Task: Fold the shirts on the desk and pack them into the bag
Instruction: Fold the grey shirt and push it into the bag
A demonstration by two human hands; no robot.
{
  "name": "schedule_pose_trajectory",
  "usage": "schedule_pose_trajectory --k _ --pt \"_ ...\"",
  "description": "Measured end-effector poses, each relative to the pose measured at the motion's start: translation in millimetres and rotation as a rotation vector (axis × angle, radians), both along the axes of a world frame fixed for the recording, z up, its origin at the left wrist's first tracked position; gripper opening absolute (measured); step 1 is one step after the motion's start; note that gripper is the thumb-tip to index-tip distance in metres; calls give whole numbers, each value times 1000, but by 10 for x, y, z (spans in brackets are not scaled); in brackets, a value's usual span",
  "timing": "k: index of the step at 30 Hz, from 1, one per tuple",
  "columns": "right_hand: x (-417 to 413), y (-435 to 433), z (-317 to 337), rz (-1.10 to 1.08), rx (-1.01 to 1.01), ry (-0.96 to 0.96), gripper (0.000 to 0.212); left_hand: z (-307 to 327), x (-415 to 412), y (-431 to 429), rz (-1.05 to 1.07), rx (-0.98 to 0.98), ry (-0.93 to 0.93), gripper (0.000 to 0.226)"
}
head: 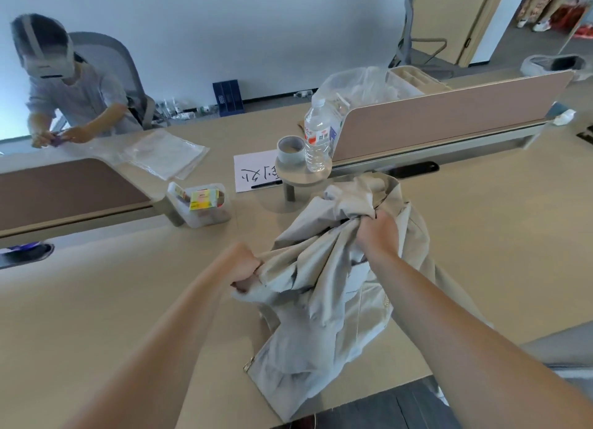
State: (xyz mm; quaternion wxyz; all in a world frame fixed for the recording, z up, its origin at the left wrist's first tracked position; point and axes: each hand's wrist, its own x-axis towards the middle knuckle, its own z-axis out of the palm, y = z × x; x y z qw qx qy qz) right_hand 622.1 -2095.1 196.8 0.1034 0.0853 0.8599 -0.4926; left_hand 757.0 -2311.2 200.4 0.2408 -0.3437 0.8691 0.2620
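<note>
Left hand (245,268) clenched round a bunched edge of the shirt (321,294), fingers curled tight, cloth coming out of my fist toward the right. Right hand (378,233) grasping another bunch of the same shirt, further back and to the right, back of hand up, fabric gathered under my palm. Both forearms bare, reaching in from the near side.

Shirt is pale beige-grey, crumpled, not folded. Upper part pulled up between my two hands, lower part lying on the desk (128,300) and running down to the near edge. Collar or sleeve end flops back beyond my right hand, cannot tell which.

Behind the shirt a small round stand (316,175) on a post, with a roll of tape (290,149) and a water bottle (317,136) upright on it, side by side. White sheet of paper (253,168) with black handwriting lies left of the stand, a black pen (266,184) on its near edge. Further left a clear plastic box (200,207) with a yellow label on top. Beyond that a flat stack of clear plastic bags (163,154) on the desk. Brown divider panel (449,123) runs along the back right, just behind the bottle.

Another person (73,98) sits at the far left corner of the desk, both hands on something small and purple, well apart from me
</note>
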Motion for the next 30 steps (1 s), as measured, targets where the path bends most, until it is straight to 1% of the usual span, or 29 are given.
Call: schedule_pose_trajectory --k 4,7,8,9,11,13,15,17,19,21,22,23,24,25,26,27,28,30 --pt "138 84 233 23 -80 102 23 -84 506 152 102 60 -28 30" --pt "262 93 333 112 -147 106 23 -72 856 251 40 87 -127 31" --pt "321 81 347 160 -168 75 25 -59 927 282 31 88 -108 30" --pt "386 67 336 218 -176 47 27 -28 969 321 45 106 -48 29" --pt "538 40 284 310 -143 11 31 -5 968 393 78 173 157 23" --pt "681 15 202 326 -157 -30 34 66 902 488 135 299 322 18" --pt "794 -14 110 303 -240 -101 33 146 839 558 218 466 405 17" --pt "900 -58 43 280 -314 -192 27 204 783 594 294 581 442 15" --pt "992 -142 -34 307 -347 -279 29 184 742 537 366 648 448 21" --pt "1097 -260 -46 443 -390 -378 23 161 710 467 451 718 434 25" --pt "1159 -339 -43 538 -388 -432 28 83 697 394 505 750 409 32" --pt "1213 -432 -54 622 -376 -468 34 28 686 321 522 767 426 40" --pt "1263 -531 -54 675 -342 -479 38 -46 658 236 464 746 412 44" --pt "1288 -626 -78 699 -292 -471 39 -129 646 156 454 749 446 39" --pt "1300 -711 -104 677 -235 -440 38 -162 621 100 525 804 423 25" --pt "1292 -781 -164 609 -157 -382 35 -247 590 9 501 750 441 11" --pt "1263 -821 -236 514 -59 -307 32 -305 563 -82 497 699 414 5" --pt "1211 -824 -382 335 128 -173 20 -442 480 -289 411 634 362 10"
